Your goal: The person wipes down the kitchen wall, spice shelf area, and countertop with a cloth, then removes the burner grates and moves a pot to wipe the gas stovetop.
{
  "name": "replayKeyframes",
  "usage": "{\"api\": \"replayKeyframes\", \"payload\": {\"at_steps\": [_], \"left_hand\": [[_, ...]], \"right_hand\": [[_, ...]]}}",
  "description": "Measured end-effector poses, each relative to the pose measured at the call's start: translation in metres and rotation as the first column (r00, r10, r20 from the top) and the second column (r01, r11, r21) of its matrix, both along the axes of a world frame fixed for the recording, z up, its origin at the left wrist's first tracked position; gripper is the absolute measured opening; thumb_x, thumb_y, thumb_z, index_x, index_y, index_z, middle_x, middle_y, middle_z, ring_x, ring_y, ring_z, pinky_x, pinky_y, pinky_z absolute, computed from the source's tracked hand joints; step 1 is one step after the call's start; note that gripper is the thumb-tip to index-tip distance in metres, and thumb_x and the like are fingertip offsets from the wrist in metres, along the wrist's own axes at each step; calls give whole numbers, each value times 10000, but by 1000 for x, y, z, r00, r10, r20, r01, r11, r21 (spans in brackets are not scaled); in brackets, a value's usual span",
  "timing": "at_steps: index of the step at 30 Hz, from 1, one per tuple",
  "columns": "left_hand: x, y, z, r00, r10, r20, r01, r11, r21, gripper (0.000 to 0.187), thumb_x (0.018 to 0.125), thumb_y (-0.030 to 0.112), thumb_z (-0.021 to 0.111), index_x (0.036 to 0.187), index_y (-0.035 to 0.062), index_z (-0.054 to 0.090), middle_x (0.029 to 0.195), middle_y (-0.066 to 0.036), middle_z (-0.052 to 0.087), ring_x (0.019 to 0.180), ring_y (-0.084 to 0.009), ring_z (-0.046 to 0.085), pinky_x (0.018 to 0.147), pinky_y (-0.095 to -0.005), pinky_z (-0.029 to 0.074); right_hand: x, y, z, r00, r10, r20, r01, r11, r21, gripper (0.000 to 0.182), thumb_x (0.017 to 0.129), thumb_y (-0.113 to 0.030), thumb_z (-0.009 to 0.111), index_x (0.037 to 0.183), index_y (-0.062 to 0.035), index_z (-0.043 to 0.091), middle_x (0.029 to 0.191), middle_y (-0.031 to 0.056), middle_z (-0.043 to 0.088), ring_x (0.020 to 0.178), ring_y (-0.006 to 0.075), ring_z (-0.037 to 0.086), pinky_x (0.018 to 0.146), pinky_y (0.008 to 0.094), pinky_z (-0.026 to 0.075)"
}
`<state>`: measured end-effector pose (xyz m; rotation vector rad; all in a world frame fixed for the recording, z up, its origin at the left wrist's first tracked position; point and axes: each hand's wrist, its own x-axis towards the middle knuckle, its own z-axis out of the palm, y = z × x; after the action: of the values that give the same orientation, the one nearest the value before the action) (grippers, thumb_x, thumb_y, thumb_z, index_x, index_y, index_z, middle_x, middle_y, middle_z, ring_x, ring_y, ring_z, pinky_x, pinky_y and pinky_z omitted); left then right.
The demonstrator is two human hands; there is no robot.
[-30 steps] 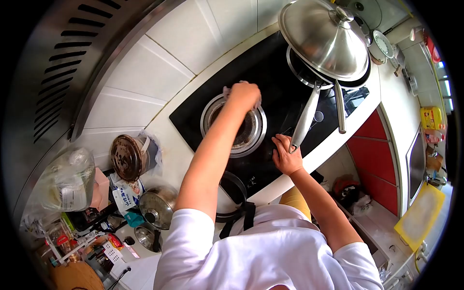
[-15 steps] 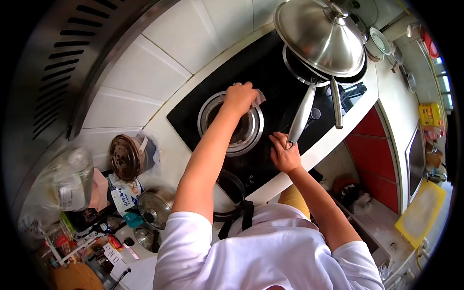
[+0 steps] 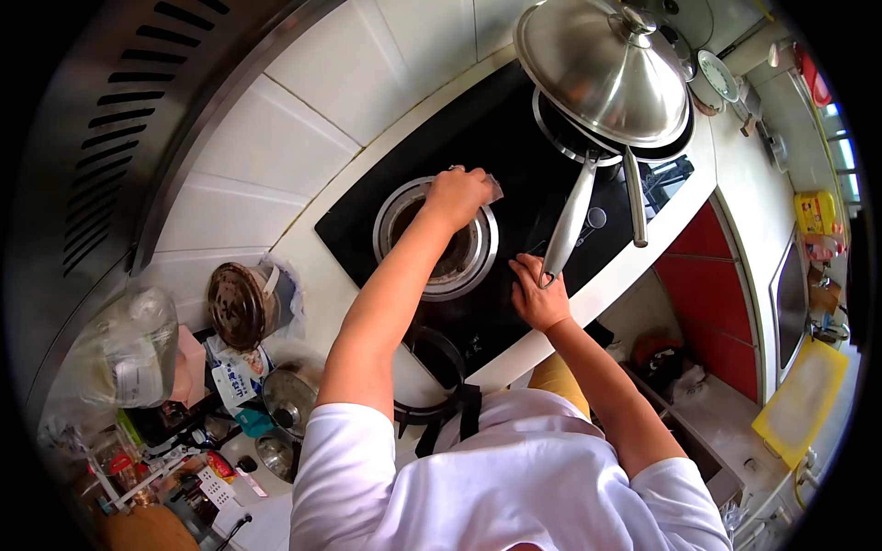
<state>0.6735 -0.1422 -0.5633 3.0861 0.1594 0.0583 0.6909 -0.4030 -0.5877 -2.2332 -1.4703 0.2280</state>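
Pan handle (image 3: pixel 568 222) against right hand (image 3: pixel 540 296)

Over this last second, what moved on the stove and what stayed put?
The left hand, gripping a cloth, slid along the far rim of the burner ring toward the covered pan; the cloth now shows on the hand's pan side. The right hand stayed flat on the black cooktop by the tip of the pan handle. Pan and lid unchanged.
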Motion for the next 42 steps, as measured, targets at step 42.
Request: {"api": "replayKeyframes", "payload": {"at_steps": [42], "left_hand": [[-123, -106, 21, 853, 382, -355, -418, 908, -27, 163, 803, 100, 591, 833, 88, 751, 871, -105, 728, 812, -274, 711, 650, -381, 574]], "right_hand": [[-4, -1, -4, 995, 6, 102, -15, 996, 87, 425, 811, -162, 632, 1229, -101, 589, 1255, 63, 527, 1120, 265, 518, 952, 401, 401]]}}
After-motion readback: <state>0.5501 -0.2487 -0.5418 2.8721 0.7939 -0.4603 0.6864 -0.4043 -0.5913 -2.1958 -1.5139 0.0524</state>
